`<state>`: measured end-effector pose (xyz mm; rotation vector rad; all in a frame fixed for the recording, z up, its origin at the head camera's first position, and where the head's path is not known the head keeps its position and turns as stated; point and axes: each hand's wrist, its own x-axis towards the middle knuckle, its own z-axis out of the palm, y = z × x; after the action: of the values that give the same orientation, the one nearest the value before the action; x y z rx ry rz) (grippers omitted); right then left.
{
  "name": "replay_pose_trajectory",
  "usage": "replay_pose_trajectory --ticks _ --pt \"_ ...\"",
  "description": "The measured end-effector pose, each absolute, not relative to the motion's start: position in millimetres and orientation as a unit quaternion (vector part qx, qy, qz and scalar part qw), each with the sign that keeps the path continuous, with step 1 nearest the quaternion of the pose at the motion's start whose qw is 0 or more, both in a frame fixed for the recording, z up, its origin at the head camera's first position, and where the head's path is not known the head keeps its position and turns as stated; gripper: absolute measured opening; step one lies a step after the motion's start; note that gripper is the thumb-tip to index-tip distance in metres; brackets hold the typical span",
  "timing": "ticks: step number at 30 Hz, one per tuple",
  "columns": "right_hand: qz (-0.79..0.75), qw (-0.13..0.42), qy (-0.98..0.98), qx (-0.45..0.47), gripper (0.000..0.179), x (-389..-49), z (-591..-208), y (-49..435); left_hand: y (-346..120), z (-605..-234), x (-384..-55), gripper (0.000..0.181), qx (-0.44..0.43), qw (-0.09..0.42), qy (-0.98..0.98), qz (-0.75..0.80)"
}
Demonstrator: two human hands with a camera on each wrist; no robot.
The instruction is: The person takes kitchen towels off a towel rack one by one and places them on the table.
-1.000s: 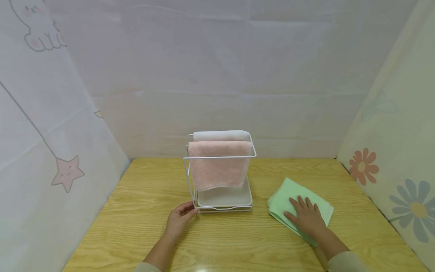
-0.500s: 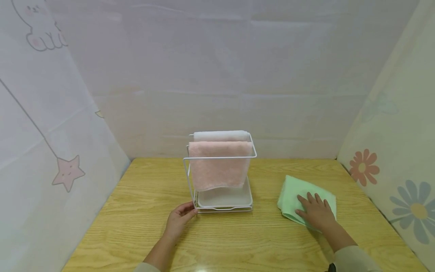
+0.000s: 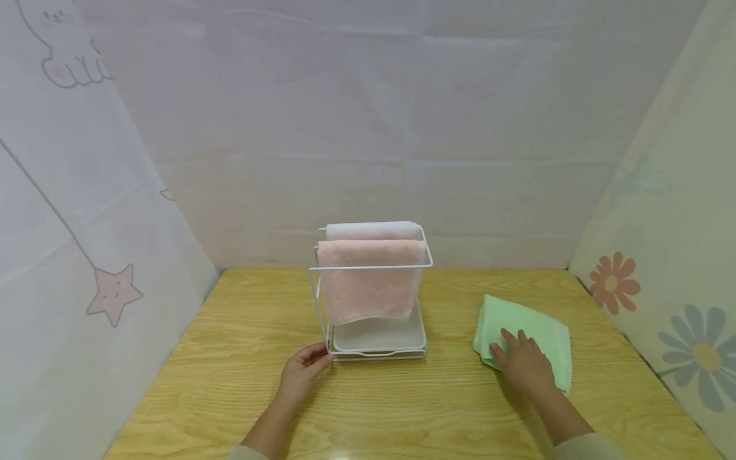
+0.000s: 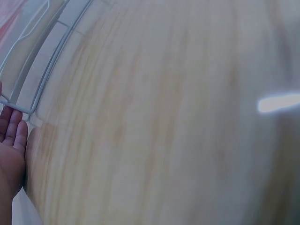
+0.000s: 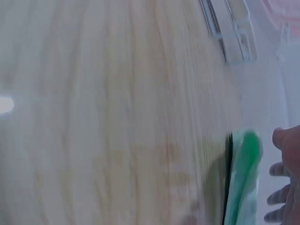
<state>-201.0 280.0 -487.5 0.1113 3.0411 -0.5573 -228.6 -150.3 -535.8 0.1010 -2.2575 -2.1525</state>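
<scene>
Green cloth [image 3: 549, 333] folded flat on the wooden table [image 3: 402, 409], out toward the right edge, well short of the far right corner. Right hand [image 3: 524, 365] directly over its near left part, palm down, fingers loosely extended and apart, gripping nothing; right wrist view gives a gap between fingertips and cloth, so hand reads as just above it. Cloth extends past the hand toward the table's far edge and right edge. Left hand [image 3: 301, 374] well apart from the cloth, thumb and fingers clamped on the lower front left corner of a white wire rack [image 3: 370, 267]. Rack stands upright, roughly midway between the table's left and right edges, nearer the far edge than the cloth's near corner. Pink towel [image 3: 370, 291] hangs on it toward the front, white towel [image 3: 370, 230] just behind, upper part visible. Shallow white tray [image 3: 382, 335] sits in the rack's base, under the pink towel. Table showing between rack and cloth; the two not touching.
</scene>
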Motion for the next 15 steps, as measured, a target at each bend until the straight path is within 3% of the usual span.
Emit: replay_pose_trajectory --ticks 15 --pt "-0.196 0.082 0.975 0.071 0.084 -180.2 -493.4 225.3 -150.1 -535.7 -228.4 0.040 0.032 0.006 -0.721 -0.693"
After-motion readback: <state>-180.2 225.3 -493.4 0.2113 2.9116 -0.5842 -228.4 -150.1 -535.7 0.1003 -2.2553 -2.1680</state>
